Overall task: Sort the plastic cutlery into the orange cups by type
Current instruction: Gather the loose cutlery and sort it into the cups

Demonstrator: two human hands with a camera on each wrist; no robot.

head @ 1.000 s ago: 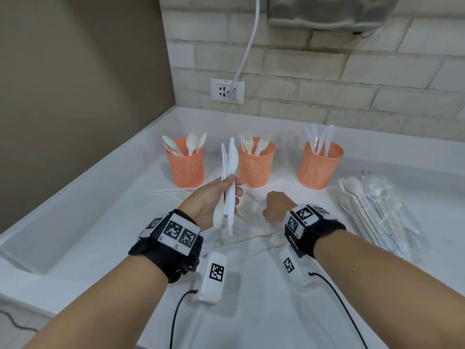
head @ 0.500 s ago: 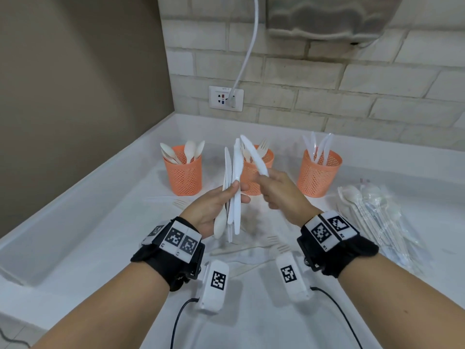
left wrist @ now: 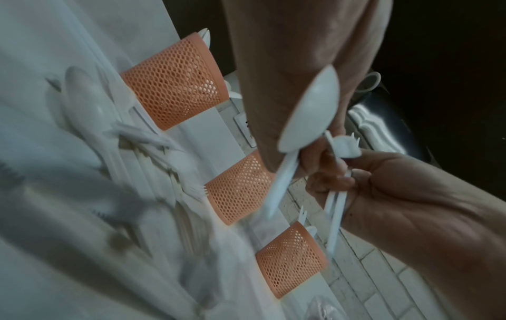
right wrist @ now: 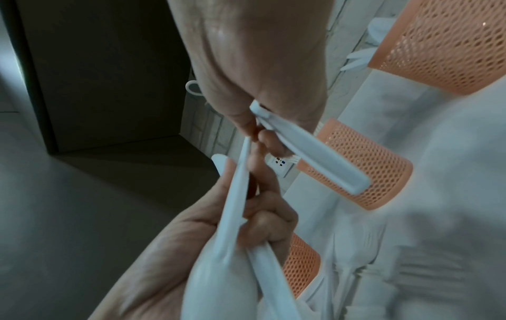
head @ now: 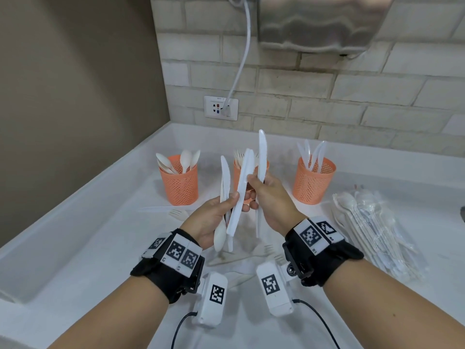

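**Knife hand-off over the fork cup**

Above the middle cup (head: 247, 177), I see the left hand (head: 214, 219) gripping a mixed bundle (head: 232, 197): knives blade-up, one spoon (head: 220, 236) bowl-down. Right hand (head: 270, 205) pinches a single knife (head: 262, 157) upright, fingers curled on its handle, close against the bundle.

Cups: spoons in the left cup (head: 180, 183), forks in the middle one, knives in the right cup (head: 314, 182). Loose forks and a knife lie on the counter (head: 100, 235); wrapped cutlery pack (head: 372, 222) sits far right.

My read: the right-hand knife belongs in the right cup. Advice:
- clear the bundle before swinging right, so no blades snag
- drop handle-first, blade up, matching the rest
- keep the left thumb tight, since the spoon looks the least secure
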